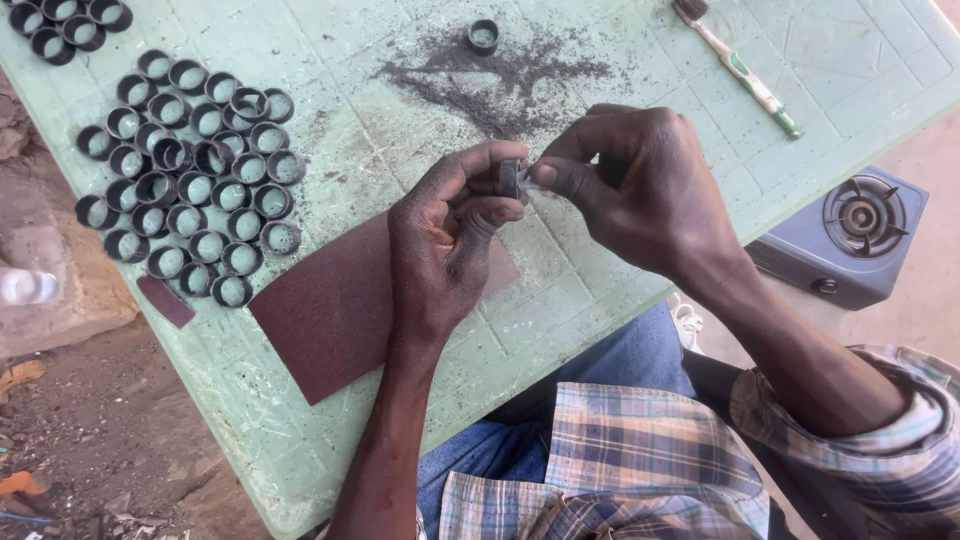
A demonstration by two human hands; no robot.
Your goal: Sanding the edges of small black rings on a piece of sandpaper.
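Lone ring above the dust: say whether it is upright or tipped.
Upright: the ring sits flat on the table, its opening facing up.

No packages, labels, signs or screens in view anywhere.
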